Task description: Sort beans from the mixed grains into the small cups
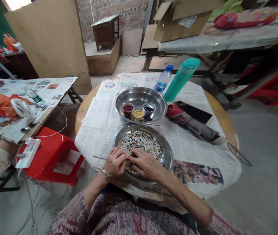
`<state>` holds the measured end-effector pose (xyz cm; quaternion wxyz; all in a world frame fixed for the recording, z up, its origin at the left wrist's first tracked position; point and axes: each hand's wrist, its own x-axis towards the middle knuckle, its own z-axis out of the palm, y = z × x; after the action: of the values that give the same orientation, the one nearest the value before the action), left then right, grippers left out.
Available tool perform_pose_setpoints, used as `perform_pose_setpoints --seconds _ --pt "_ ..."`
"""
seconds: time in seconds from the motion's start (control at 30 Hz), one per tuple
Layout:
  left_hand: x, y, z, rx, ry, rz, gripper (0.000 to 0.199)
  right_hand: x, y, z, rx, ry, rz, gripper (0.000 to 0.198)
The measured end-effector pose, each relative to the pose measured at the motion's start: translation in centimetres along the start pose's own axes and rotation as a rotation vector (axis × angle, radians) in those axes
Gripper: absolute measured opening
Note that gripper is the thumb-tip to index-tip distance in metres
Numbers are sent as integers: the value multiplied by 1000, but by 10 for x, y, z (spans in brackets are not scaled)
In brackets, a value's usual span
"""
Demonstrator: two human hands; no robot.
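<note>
My left hand and my right hand meet over the near edge of a shallow metal dish. Their fingertips are closed and pressed close together; what they pinch, if anything, is too small to make out. Mixed grains and beans, white, yellow and dark, cover the dish's bottom. Behind it stands a deeper metal basin with three small clear cups inside: one of red beans, one of yellow grains and one of black beans.
Newspaper covers the round table. A water bottle, a tilted teal bottle, a folded umbrella and a dark phone-like slab lie or stand beyond the basins. A red stool with a power strip is at left.
</note>
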<state>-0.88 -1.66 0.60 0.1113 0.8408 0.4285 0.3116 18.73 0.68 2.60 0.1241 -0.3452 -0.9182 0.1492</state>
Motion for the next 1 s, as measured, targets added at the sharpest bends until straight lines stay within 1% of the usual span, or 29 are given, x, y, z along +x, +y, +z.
perform_pose_setpoints --seconds 0.07,0.1,0.2,0.27,0.3,0.33,0.4,0.5,0.57,0.63,0.7,0.77,0.83,0.87,0.93,1.0 --pt "-3 -2 2 -16 20 13 21 8 14 1 -56 36 5 21" --pt "-4 -3 3 -15 15 14 20 9 25 2 -88 70 41 22" --pt "-5 -3 3 0 -22 -5 18 7 54 4 -194 190 220 25" --pt "-4 -1 3 -2 -20 -19 17 3 63 7 -224 235 322 28" --pt "-3 0 3 -9 -12 -23 16 1 62 8 -218 242 343 30" --pt "-2 2 2 -18 0 -27 16 0 57 10 -198 242 342 31" --pt "0 4 1 -38 19 -41 14 -2 41 13 -125 209 271 28" --pt "1 7 1 -63 41 -61 16 -1 17 15 -19 85 95 22" --pt "0 6 1 -71 51 -56 17 -2 12 12 -18 0 27 21" --pt "0 6 2 -64 49 -41 17 -4 16 6 -77 -30 52 21" --pt "1 5 3 -42 33 -35 18 -7 27 -2 -139 -15 124 22" --pt "2 5 4 -18 22 -37 20 -8 38 -12 -147 10 174 21" --pt "3 5 4 -2 24 -38 22 -5 47 -24 -74 49 190 20" --pt "4 5 4 3 27 -35 22 -1 51 -32 -24 89 203 19" --pt "4 5 4 1 33 -28 21 11 59 -49 52 223 264 18" --pt "5 5 4 -14 34 -22 18 29 71 -70 46 393 374 18"
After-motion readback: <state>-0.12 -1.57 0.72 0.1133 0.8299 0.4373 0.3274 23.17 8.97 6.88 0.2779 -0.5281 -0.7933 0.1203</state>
